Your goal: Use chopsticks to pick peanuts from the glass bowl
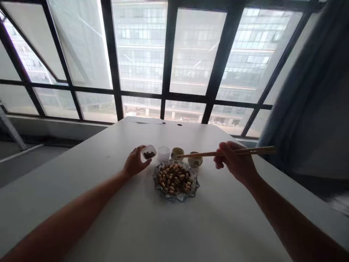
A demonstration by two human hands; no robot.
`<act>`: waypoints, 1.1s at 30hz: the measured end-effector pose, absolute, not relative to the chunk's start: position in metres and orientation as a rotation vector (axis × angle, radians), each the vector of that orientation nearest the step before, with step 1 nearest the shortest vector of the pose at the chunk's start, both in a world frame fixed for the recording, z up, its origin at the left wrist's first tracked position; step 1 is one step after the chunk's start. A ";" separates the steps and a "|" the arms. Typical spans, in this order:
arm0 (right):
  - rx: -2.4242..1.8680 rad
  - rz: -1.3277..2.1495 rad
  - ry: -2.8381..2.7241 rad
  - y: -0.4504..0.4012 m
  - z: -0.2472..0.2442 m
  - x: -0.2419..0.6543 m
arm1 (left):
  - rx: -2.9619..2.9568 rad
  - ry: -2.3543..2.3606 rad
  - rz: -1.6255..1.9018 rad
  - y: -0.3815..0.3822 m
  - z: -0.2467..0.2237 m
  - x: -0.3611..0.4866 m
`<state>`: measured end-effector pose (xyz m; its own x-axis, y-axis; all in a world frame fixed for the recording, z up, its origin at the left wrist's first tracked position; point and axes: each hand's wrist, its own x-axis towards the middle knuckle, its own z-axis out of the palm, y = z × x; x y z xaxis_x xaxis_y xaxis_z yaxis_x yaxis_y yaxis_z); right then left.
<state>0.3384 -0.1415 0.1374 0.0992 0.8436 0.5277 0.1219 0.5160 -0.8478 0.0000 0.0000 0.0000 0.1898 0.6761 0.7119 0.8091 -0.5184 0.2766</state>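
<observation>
My left hand [136,162] holds a small clear cup [148,152] with dark bits inside, tilted toward me. My right hand [236,160] grips a pair of wooden chopsticks [212,154]. Their tips reach left, over a small yellowish cup [177,153]. To its right stands a pale cup with a dark character on it [195,161], partly behind the chopsticks. An empty-looking clear cup [164,153] is between the yellowish cup and the one in my left hand. Nearer to me, a scalloped glass bowl [181,197] holds many pistachio-like nuts [174,178].
All of this is on a long white table [180,229]. Two dark round spots show near its far end. Beyond are large dark-framed windows [165,95], with a dark curtain [300,94] at the right and a metal bar [12,127] at the left.
</observation>
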 end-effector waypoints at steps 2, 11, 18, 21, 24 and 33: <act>-0.919 0.650 -1.391 -0.143 0.138 0.337 | -2.278 -1.581 -1.198 -0.002 0.001 0.000; -0.886 0.671 -1.403 -0.139 0.134 0.344 | -2.308 -1.849 -0.977 -0.008 0.012 -0.002; -0.891 0.680 -1.402 -0.136 0.132 0.355 | -2.440 -1.514 -0.940 0.000 0.048 0.014; -0.886 0.669 -1.391 -0.136 0.133 0.356 | -2.614 -1.378 -0.729 0.004 0.066 0.037; -0.895 0.669 -1.407 -0.136 0.134 0.357 | -2.700 -1.371 -0.575 0.007 0.078 0.059; -0.903 0.659 -1.414 -0.141 0.141 0.355 | -2.766 -1.612 -0.451 0.020 0.077 0.077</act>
<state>0.3551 -0.1406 0.1409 0.0788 0.8389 0.5385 0.1272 0.5273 -0.8401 0.0771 0.0203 0.0773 0.4648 0.8642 0.1925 0.8388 -0.4994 0.2169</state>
